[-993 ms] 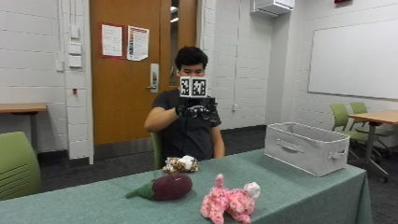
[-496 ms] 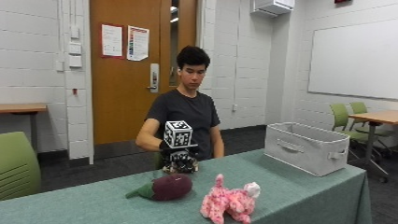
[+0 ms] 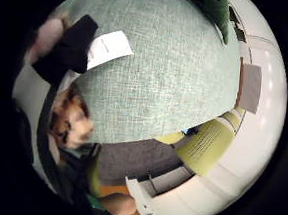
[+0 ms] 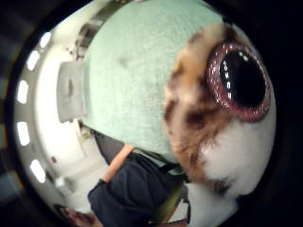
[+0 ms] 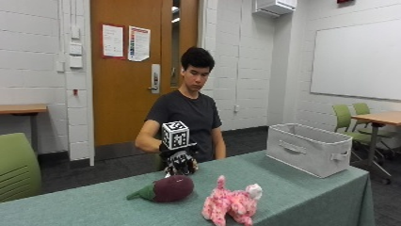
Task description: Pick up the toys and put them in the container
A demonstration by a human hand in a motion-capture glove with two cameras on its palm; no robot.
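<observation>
Right hand [image 5: 178,157] on spotted plush toy [image 4: 208,118] (big-eyed), fingers' closure unclear.

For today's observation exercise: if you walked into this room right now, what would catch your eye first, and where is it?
The gloved right hand is down on a brown-and-white big-eyed plush toy at the far edge of the green table. Nearer the camera lie a purple eggplant plush and a pink spotted plush. A grey fabric container stands at the table's end, apart from all three toys.
</observation>
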